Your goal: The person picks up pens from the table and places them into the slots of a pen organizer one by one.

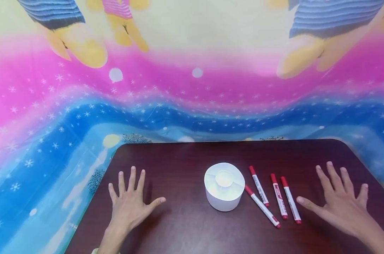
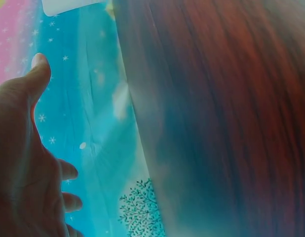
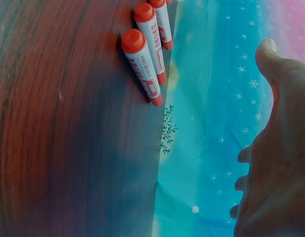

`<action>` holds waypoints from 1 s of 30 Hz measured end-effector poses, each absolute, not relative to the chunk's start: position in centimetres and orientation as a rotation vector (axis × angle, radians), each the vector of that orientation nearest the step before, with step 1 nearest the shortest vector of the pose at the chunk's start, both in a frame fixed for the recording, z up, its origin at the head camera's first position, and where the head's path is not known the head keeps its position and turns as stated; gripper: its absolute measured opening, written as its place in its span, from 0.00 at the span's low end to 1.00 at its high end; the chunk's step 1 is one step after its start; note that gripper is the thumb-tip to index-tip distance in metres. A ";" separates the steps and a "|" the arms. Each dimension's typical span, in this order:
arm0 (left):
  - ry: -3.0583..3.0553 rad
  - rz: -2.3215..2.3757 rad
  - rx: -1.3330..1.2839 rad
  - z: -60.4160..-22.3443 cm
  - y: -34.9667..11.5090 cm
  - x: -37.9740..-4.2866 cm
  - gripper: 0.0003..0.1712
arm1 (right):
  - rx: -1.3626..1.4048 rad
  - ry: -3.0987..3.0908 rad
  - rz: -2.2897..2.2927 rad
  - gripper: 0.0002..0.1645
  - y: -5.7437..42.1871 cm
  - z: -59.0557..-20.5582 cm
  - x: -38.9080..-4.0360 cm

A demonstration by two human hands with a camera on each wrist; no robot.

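Note:
Several white markers with red caps lie on the table right of centre in the head view: a marker (image 1: 259, 186) beside the container, a slanted marker (image 1: 262, 206), a third marker (image 1: 279, 196) and the rightmost marker (image 1: 291, 200). A round white container (image 1: 224, 192) with a raised ring in its middle stands left of them. My left hand (image 1: 130, 204) is spread with straight fingers at the left, holding nothing. My right hand (image 1: 341, 204) is likewise spread, its thumb nearest the rightmost marker. In the right wrist view, a marker (image 3: 142, 69) lies apart from that hand.
The dark brown wooden table (image 1: 179, 225) has rounded far corners. Behind it hangs a pink and blue cloth (image 1: 179, 106) with snowflakes and cartoon figures, reaching down past the table's left and right edges.

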State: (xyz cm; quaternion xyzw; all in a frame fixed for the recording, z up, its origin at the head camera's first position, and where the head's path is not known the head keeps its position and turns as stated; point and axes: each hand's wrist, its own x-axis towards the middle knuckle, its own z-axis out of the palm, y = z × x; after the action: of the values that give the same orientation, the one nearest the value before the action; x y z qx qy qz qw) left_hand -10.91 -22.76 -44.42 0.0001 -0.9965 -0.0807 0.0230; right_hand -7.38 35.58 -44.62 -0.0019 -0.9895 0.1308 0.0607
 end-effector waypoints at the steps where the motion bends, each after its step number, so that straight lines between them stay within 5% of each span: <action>1: -3.085 -0.255 -0.003 -44.4 -22.6 -10.9 0.72 | 0.000 -2.992 0.401 0.75 35.5 -44.7 -7.5; 30: -2.977 -0.634 -0.425 -43.9 -15.6 -12.7 0.72 | 0.114 -2.999 0.765 0.71 34.2 -45.8 -9.5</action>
State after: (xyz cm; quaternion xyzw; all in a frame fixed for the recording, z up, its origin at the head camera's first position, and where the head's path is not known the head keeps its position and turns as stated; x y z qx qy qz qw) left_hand -12.68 -15.63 -43.87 -0.1383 -0.9681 -0.2061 0.0343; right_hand -9.45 34.15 -45.77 0.0369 -0.9680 0.2471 0.0222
